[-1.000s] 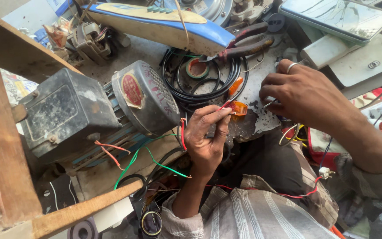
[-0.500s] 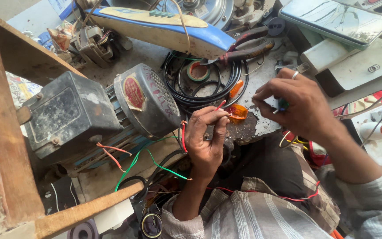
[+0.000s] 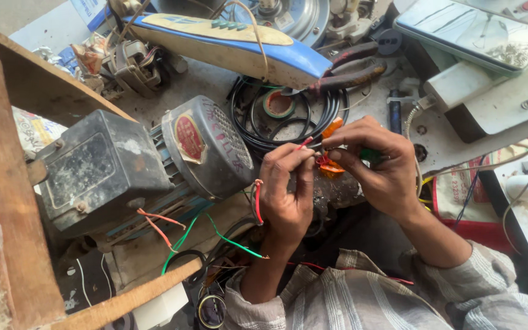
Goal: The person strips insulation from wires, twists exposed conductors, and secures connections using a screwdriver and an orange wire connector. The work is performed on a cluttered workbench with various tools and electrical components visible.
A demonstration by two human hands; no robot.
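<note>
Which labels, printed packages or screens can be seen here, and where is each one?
Oval label: red with gold rim, on the grey motor's end cover.
Printed paper: white with red print, left of the motor.
Blue-and-white box: top edge, upper left.
Screens: none clearly visible.

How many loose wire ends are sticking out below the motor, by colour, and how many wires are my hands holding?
Red loose wire ends below the grey motor: 2
Green loose wire ends: 2
Red wire pinched in the left hand, its tip met by the right hand: 1
Total: 5
</note>
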